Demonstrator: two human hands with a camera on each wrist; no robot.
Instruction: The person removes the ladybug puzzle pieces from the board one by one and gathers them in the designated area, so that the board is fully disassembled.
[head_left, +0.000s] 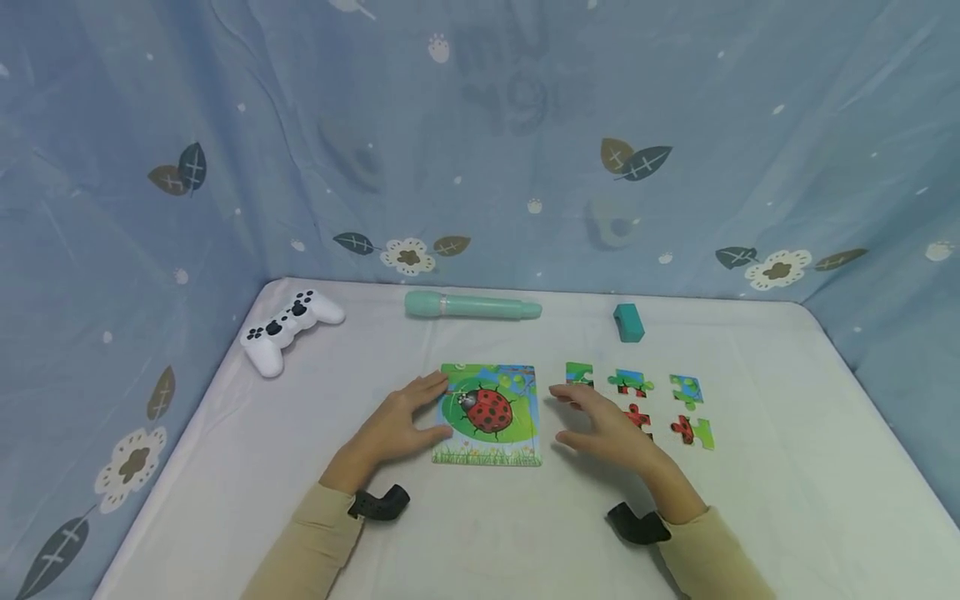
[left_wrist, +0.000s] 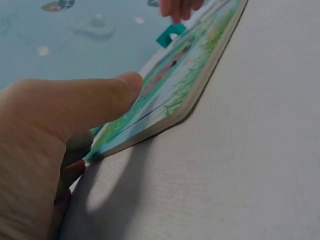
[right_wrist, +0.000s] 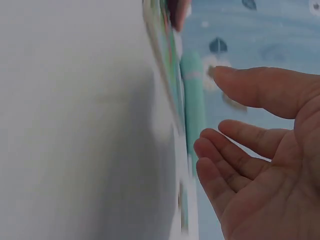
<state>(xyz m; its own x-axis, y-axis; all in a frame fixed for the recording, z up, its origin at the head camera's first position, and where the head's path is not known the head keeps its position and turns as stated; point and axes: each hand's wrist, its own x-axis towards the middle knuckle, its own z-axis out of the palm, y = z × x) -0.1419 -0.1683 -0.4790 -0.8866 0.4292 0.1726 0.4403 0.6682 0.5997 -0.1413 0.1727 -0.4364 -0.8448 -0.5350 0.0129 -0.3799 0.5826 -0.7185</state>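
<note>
Blue patterned cloth (head_left: 480, 125) backs a white table (head_left: 480, 533) before us. Our left hand (head_left: 399, 423) touches the left edge of the puzzle (head_left: 487, 450), thumb and fingers apart. Our right hand (head_left: 611, 425) hovers just right of the puzzle, holding nothing, thumb apart from gently curved fingers. We see the puzzle lying flat between both hands, showing a red ladybird. Loose pieces (head_left: 631, 381) lie to its right, some partly hidden by our right hand. Farther back, left to right: white controller (head_left: 288, 327), mint tube (head_left: 480, 307), teal block (head_left: 632, 325).
</note>
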